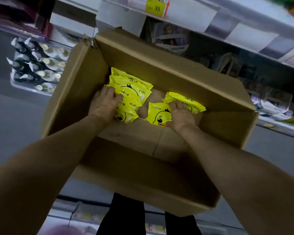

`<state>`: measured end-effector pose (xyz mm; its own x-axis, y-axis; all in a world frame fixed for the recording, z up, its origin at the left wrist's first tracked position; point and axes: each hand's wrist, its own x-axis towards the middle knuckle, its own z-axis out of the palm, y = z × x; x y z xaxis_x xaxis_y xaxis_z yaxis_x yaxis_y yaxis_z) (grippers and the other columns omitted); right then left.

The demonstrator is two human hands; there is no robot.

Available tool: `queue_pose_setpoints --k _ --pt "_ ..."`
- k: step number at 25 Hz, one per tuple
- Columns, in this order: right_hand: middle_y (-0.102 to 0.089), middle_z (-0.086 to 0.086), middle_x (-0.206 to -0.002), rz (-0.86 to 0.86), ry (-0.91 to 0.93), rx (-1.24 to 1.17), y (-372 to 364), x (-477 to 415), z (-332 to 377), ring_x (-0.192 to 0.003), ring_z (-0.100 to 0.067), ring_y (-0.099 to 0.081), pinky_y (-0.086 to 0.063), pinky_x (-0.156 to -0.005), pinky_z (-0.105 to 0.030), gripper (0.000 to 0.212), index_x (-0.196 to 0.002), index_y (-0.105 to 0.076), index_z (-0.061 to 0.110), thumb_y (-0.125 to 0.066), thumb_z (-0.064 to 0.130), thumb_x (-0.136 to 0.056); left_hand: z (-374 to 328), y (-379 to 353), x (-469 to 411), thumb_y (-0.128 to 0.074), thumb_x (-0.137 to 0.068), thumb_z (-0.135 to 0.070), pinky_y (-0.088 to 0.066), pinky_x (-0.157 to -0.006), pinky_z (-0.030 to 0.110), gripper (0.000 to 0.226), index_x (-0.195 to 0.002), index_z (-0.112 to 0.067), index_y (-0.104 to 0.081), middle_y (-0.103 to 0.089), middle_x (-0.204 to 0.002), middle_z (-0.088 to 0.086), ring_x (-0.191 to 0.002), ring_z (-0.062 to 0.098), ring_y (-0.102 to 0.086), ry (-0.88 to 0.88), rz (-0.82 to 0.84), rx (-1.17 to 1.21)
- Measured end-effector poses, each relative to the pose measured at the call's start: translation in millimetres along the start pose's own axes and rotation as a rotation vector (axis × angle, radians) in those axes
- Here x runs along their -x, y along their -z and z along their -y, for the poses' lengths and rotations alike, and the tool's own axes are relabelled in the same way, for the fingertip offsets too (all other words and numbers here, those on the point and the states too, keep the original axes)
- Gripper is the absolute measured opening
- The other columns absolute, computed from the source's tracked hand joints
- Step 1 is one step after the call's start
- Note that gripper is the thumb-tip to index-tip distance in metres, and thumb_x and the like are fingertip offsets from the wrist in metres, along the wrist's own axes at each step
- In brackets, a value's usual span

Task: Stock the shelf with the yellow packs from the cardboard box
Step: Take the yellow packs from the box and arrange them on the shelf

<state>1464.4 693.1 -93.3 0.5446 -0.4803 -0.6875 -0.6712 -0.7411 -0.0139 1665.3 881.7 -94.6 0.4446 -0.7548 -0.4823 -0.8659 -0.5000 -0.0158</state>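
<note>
An open cardboard box (159, 65) sits in front of me, with several yellow duck-print packs on its floor. A stack of yellow packs (132, 92) lies at the box's left side, and my left hand (105, 104) rests on its near edge with the fingers laid over the top pack. Two more packs lie to the right: a duck-face pack (157, 115) and a far pack (188, 100). My right hand (181, 115) covers where they meet, thumb at the duck-face pack's near edge and fingers curled over it.
Shelf edges with price labels (155, 5) run across the top right, with dim goods below them. A tray of dark packaged items (39, 65) stands at the left. My legs (126, 216) show below the box's near flap (143, 180).
</note>
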Motion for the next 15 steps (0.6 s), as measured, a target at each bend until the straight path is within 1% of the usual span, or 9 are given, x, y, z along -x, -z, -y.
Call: queue_pose_setpoints --k 2,4,6,8,10,11,13,14,15 --pt "-0.038 -0.010 -0.141 -0.013 -0.053 0.028 -10.8 0.1 -1.1 -0.131 -0.028 -0.035 -0.037 -0.103 -0.039 0.085 -0.141 -0.035 0.017 -0.082 0.042 -0.075 -3.1 -5.5 -1.3 -0.060 -0.086 -0.013 -0.036 -0.098 0.044 0.056 -0.138 -0.021 -0.039 -0.039 -0.133 0.014 -0.125 0.034 -0.037 -0.026 -0.004 -0.047" --pt "-0.038 -0.009 -0.139 -0.002 -0.122 0.011 -20.6 0.8 -0.8 -0.131 -0.028 -0.035 -0.036 -0.103 -0.036 0.087 -0.138 -0.037 0.016 -0.083 0.046 -0.071 -7.6 -10.4 -3.2 -0.061 -0.087 -0.015 -0.033 -0.100 0.042 0.060 -0.139 -0.022 -0.034 -0.042 -0.134 0.010 -0.126 0.030 -0.040 -0.068 0.023 -0.087" --pt "-0.039 -0.010 -0.139 0.009 -0.178 -0.088 -29.1 3.7 2.3 -0.130 -0.028 -0.036 -0.039 -0.101 -0.037 0.089 -0.137 -0.038 0.015 -0.086 0.045 -0.068 -8.2 -12.0 -3.5 -0.057 -0.089 -0.015 -0.032 -0.102 0.039 0.056 -0.139 -0.023 -0.034 -0.047 -0.135 0.005 -0.127 0.027 -0.043 -0.103 0.054 -0.094" --pt "-0.045 -0.010 -0.136 0.048 -0.217 -0.237 -35.3 8.2 7.1 -0.127 -0.029 -0.045 -0.045 -0.094 -0.036 0.079 -0.132 -0.042 0.014 -0.086 0.039 -0.071 -7.9 -11.7 -1.5 -0.058 -0.090 -0.021 -0.035 -0.099 0.036 0.049 -0.135 -0.026 -0.039 -0.052 -0.132 0.003 -0.123 0.026 -0.048 -0.110 0.132 -0.057" --pt "-0.058 -0.011 -0.126 0.094 -0.251 -0.325 -40.4 14.7 10.8 -0.118 -0.032 -0.056 -0.047 -0.084 -0.035 0.065 -0.124 -0.046 0.014 -0.083 0.036 -0.075 -11.8 -9.1 5.9 -0.059 -0.092 -0.029 -0.040 -0.092 0.033 0.039 -0.129 -0.029 -0.046 -0.055 -0.123 0.005 -0.114 0.026 -0.053 -0.034 0.267 0.077" --pt "-0.062 -0.011 -0.122 0.097 -0.271 -0.374 -41.8 19.2 12.4 -0.115 -0.033 -0.059 -0.047 -0.081 -0.035 0.063 -0.121 -0.046 0.014 -0.083 0.036 -0.075 -15.4 -7.2 11.3 -0.059 -0.093 -0.031 -0.040 -0.088 0.032 0.030 -0.122 -0.029 -0.051 -0.056 -0.118 0.006 -0.109 0.026 -0.053 0.030 0.311 0.180" --pt "-0.062 -0.011 -0.122 0.087 -0.317 -0.525 -41.4 31.4 12.3 -0.115 -0.034 -0.059 -0.047 -0.082 -0.035 0.064 -0.122 -0.046 0.012 -0.082 0.035 -0.075 -25.8 -3.0 22.5 -0.060 -0.093 -0.032 -0.041 -0.077 0.031 0.016 -0.103 -0.020 -0.056 -0.058 -0.106 0.008 -0.098 0.025 -0.054 0.140 0.307 0.383" --pt "-0.061 -0.011 -0.123 0.094 -0.337 -0.596 -41.0 36.9 10.9 -0.117 -0.034 -0.058 -0.047 -0.084 -0.035 0.063 -0.123 -0.049 0.010 -0.082 0.036 -0.076 -31.1 0.1 26.9 -0.061 -0.093 -0.031 -0.041 -0.072 0.032 0.017 -0.094 -0.016 -0.055 -0.058 -0.098 0.009 -0.093 0.027 -0.055 0.169 0.273 0.471" --pt "-0.062 -0.011 -0.125 0.109 -0.349 -0.658 -40.6 42.6 7.8 -0.117 -0.033 -0.058 -0.047 -0.086 -0.035 0.060 -0.123 -0.054 0.009 -0.080 0.037 -0.078 -37.3 5.0 31.6 -0.061 -0.092 -0.029 -0.040 -0.070 0.032 0.019 -0.090 -0.013 -0.052 -0.058 -0.092 0.010 -0.091 0.029 -0.056 0.202 0.248 0.560"
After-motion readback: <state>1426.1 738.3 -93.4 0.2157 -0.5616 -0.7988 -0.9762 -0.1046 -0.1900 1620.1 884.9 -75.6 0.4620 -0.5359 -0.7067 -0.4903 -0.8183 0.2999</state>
